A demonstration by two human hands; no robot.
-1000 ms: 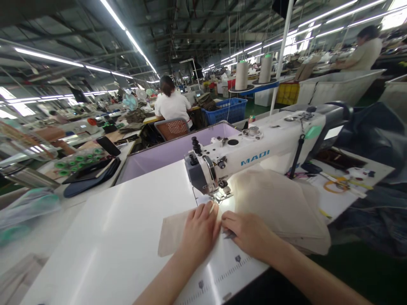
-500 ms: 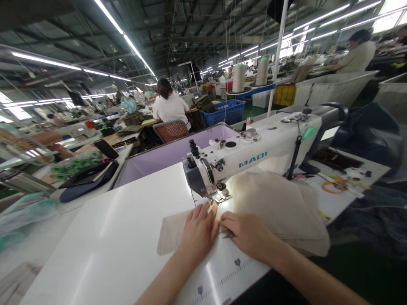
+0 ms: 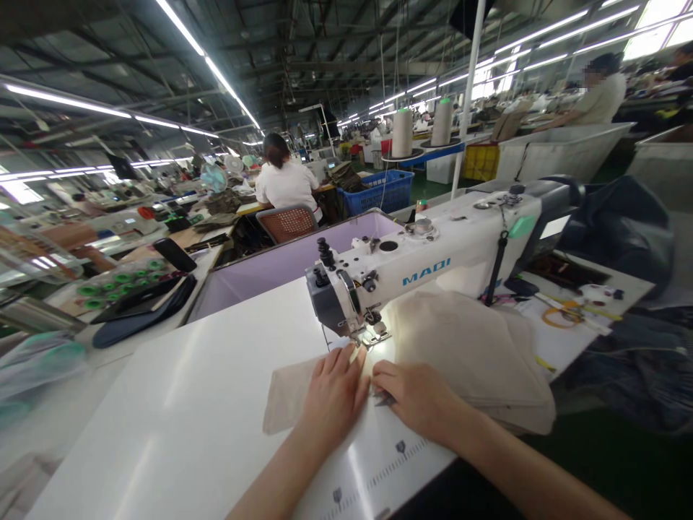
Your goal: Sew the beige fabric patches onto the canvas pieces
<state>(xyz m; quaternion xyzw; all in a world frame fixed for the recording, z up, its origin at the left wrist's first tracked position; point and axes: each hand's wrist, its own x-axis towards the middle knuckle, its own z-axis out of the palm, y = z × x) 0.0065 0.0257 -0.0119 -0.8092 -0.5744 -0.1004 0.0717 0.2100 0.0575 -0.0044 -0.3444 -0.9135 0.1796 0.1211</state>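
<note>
A beige fabric piece (image 3: 286, 393) lies on the white sewing table, its inner edge at the presser foot (image 3: 376, 338) of a white sewing machine (image 3: 433, 249). My left hand (image 3: 336, 386) lies flat on this fabric, fingers stretched toward the foot and pressing it down. Just right of it, my right hand (image 3: 416, 396) is closed, with its fingertips near the fabric edge. Dark metal tips of what look like thread snips (image 3: 383, 398) stick out beneath its fingers; the rest is hidden in the palm. Beside the right hand, under the machine arm, beige fabric panels (image 3: 465, 354) lie piled.
Yellow-handled scissors (image 3: 563, 315) and small tools lie right of the machine. Behind the table is a lilac-lined bin (image 3: 243, 282). Thread cones (image 3: 401, 133) stand on a rack. A seated co-worker (image 3: 286, 180) faces away. Green-ended spools (image 3: 122, 282) lie on the left table.
The view has shifted slightly, so everything sits a little further left. Both hands keep nearly the same place by the presser foot, and the fabric has hardly moved.
</note>
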